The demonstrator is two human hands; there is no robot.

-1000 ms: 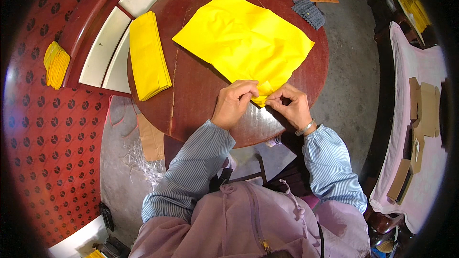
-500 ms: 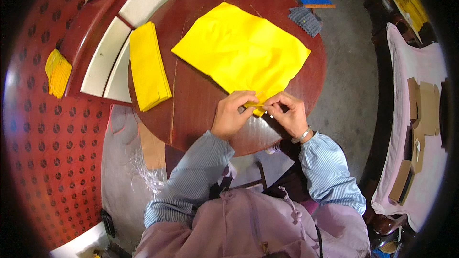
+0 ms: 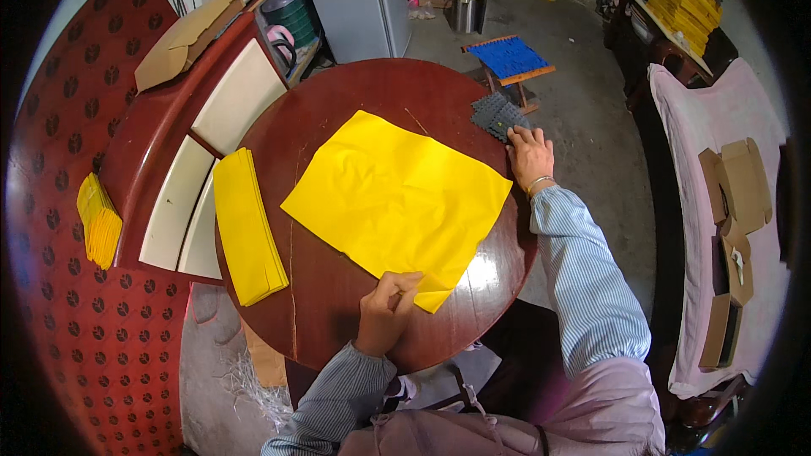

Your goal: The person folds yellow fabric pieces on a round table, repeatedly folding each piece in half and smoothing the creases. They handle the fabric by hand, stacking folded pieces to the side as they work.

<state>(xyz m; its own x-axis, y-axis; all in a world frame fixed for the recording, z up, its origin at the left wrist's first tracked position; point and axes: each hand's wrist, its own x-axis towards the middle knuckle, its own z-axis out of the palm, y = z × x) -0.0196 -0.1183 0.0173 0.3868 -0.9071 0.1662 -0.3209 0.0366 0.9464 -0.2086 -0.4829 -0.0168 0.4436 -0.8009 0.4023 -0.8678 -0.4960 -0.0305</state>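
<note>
A large yellow fabric sheet [image 3: 397, 190], slightly creased, lies across the round dark-red table [image 3: 338, 333]. At its near corner my left hand [image 3: 387, 308] is closed, thumb and fingers pinching the sheet's edge. My right hand [image 3: 530, 156] is stretched to the table's far right side. Its fingertips reach the dark grey pieces with notched edges [image 3: 498, 116], and the fingers are a little bent and apart. Whether a piece is lifted between them does not show. To the left rests a stack of folded yellow fabric [image 3: 247, 228].
A blue-topped folding stool [image 3: 511, 59] stands beyond the table. A cream-panelled curved seat back [image 3: 173, 194] borders the left side. On the right, opened cardboard boxes [image 3: 743, 181] lie on a pink-covered seat [image 3: 676, 371]. A grey fridge [image 3: 346, 0] is at the back.
My right hand has left the sheet's near corner and moved out to the grey pieces at the far right. My left hand stays at the corner. The view has tilted up.
</note>
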